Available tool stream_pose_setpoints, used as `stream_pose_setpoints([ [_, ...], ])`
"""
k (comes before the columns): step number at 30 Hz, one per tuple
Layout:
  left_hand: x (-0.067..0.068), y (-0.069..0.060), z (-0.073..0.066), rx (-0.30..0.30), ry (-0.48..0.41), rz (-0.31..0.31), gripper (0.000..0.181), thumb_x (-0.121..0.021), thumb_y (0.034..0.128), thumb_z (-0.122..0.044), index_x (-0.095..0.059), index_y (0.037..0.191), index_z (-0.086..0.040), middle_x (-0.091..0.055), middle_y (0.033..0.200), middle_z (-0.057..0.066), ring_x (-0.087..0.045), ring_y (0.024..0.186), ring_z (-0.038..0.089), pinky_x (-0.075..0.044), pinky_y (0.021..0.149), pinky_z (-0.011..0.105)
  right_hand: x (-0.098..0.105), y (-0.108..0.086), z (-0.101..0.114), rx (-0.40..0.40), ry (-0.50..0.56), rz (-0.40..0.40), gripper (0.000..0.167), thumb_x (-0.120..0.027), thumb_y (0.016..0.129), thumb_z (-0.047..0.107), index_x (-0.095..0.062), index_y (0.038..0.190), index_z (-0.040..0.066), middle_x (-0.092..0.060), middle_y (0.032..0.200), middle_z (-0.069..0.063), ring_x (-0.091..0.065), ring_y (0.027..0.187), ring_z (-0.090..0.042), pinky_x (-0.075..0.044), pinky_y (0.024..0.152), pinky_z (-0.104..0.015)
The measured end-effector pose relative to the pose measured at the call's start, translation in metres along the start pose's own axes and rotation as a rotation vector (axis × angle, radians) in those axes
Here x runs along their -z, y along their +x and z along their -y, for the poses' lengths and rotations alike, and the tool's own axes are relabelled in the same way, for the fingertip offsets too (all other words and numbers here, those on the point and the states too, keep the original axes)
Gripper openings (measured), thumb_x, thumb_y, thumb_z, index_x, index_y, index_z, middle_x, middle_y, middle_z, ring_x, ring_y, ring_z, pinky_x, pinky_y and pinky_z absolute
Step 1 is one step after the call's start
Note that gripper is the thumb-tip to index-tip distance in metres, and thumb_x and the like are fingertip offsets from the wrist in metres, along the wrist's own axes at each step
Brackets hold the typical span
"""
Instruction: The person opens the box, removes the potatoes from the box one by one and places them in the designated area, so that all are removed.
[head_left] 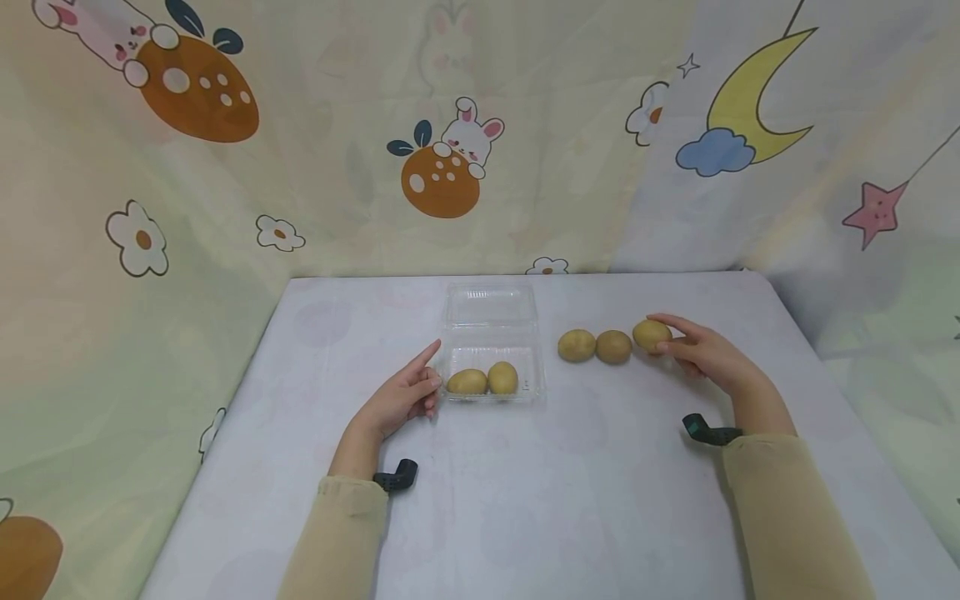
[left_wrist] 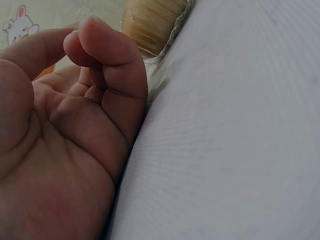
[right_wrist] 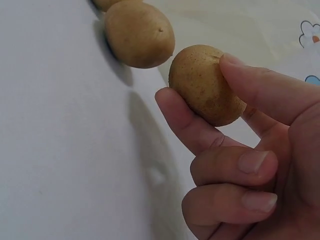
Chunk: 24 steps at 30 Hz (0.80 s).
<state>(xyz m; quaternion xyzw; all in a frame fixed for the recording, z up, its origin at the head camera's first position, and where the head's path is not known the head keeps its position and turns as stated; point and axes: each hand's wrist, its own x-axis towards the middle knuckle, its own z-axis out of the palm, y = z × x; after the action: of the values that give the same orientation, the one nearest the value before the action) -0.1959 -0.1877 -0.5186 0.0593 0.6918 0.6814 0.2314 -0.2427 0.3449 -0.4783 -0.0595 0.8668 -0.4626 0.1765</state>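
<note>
My right hand [head_left: 701,354] pinches a small yellow-brown potato [right_wrist: 202,82] between thumb and fingers, the other fingers curled below it. Left of that potato, two more potatoes [head_left: 577,345] lie side by side on the table. An open clear plastic box [head_left: 528,367], its lid [head_left: 491,304] folded back, holds two potatoes [head_left: 502,378]. Beside the box's left edge is my left hand [head_left: 405,393], index finger extended, other fingers loosely bent. Its fingertips appear to touch the box's side; the exact contact is hidden.
A white-covered table [head_left: 570,500] carries everything. Behind and beside it hangs a patterned cloth [head_left: 322,150] with cartoon prints. A dark wrist camera [head_left: 397,475] is strapped to the left wrist, another camera [head_left: 708,431] to the right.
</note>
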Motion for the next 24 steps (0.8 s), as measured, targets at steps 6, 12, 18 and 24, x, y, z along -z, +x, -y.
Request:
stream_pose_setpoints([
  [6,0.0,0.0,0.0,0.0,0.005,-0.001,0.066,-0.055,0.1014,-0.018,-0.024,0.156,-0.04,-0.047,0.085,0.003,-0.047,0.07,0.017,-0.051,0.064,0.029,-0.003,0.002,-0.01,-0.031,-0.017,-0.011,0.065,-0.066,0.092,0.047,-0.04,0.15,0.031,-0.074,0.107,-0.001,-0.036,0.049,-0.015,-0.034,0.045,-0.031],
  [12,-0.001,0.0,0.0,0.008,0.01,-0.01,0.066,-0.057,0.1006,-0.02,-0.026,0.155,-0.041,-0.048,0.085,0.003,-0.048,0.07,0.017,-0.051,0.064,0.03,-0.005,0.003,-0.013,-0.055,-0.01,-0.007,0.067,-0.066,0.091,0.047,-0.04,0.15,0.029,-0.076,0.104,-0.001,-0.035,0.047,-0.015,-0.033,0.044,-0.031],
  [18,-0.001,0.0,0.0,0.01,0.014,-0.011,0.065,-0.057,0.1006,-0.021,-0.026,0.154,-0.042,-0.047,0.085,0.004,-0.048,0.07,0.017,-0.051,0.064,0.03,-0.007,0.004,-0.013,-0.064,-0.002,-0.005,0.067,-0.066,0.091,0.047,-0.04,0.15,0.027,-0.076,0.099,0.002,-0.035,0.048,-0.012,-0.034,0.044,-0.029],
  [24,0.0,0.0,0.0,0.003,0.013,-0.006,0.067,-0.058,0.1,-0.022,-0.025,0.156,-0.04,-0.047,0.085,0.003,-0.047,0.07,0.016,-0.051,0.065,0.03,-0.009,0.006,-0.015,-0.068,0.002,0.004,0.068,-0.065,0.092,0.048,-0.039,0.15,0.027,-0.075,0.1,-0.002,-0.035,0.047,-0.012,-0.033,0.044,-0.029],
])
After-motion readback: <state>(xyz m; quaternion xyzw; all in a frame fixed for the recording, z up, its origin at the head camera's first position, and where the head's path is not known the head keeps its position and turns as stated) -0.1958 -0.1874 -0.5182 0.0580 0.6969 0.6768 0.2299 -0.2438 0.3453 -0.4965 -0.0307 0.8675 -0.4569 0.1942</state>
